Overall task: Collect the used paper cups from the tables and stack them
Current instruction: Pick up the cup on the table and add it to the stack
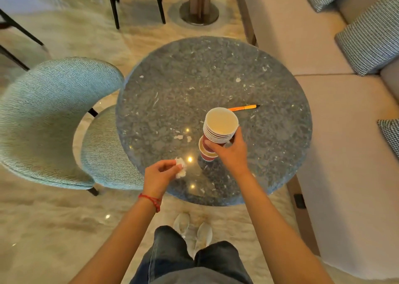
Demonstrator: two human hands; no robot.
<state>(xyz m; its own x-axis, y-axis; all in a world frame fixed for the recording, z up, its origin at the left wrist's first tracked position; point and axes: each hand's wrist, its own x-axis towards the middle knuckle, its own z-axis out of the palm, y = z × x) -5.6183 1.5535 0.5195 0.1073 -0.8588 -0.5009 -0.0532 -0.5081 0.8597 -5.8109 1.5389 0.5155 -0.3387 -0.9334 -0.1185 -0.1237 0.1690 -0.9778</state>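
Fingers of the right hand (228, 152) wrap the stack of cups (219, 130), poised just above a lone cup (206, 153) on the round table (280, 89); left hand (158, 172) pinches a crumpled tissue (181, 167). Best bet: line up the rims, lower straight, press gently.

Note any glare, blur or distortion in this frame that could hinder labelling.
Head view: ceiling-light glints dot the polished table near the left hand; wide-angle bending curves the chair and sofa; far top-left floor is blurred; cup stack and pen stay sharp.
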